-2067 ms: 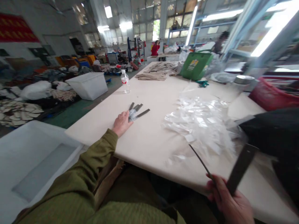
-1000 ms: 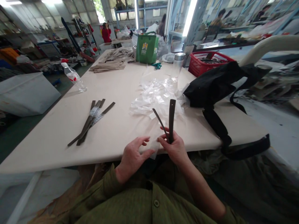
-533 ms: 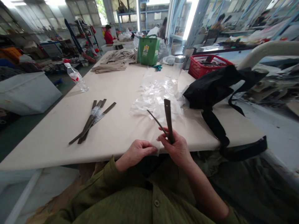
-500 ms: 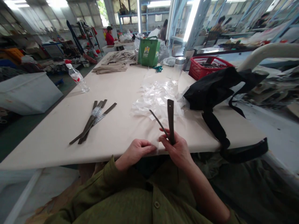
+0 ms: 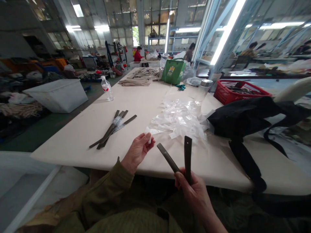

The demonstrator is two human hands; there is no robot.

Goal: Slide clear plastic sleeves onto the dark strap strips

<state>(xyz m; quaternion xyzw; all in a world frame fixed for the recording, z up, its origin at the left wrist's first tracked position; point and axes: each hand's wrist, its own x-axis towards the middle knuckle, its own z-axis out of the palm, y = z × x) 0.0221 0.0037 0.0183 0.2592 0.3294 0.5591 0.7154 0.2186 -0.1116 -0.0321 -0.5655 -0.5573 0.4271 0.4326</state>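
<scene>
My right hand is closed around two dark flat strips, which spread apart in a V above the fingers; one has a small hole near its tip. My left hand pinches a small whitish piece of plastic between thumb and fingers, just over the table. Beyond it lies a loose heap of clear plastic pieces. To the left, several dark strips lie crossed in a bundle, with a printed clear wrapping round their middle.
On the pale table stand a plastic bottle, a green bag and a clear jar. A black bag with a strap and a red basket are at right. Farther back lie more strips and teal-handled scissors.
My left hand has risen from the table edge toward the plastic heap, holding the whitish piece. The right hand's strips have turned and sit lower. The whole view has shifted.
</scene>
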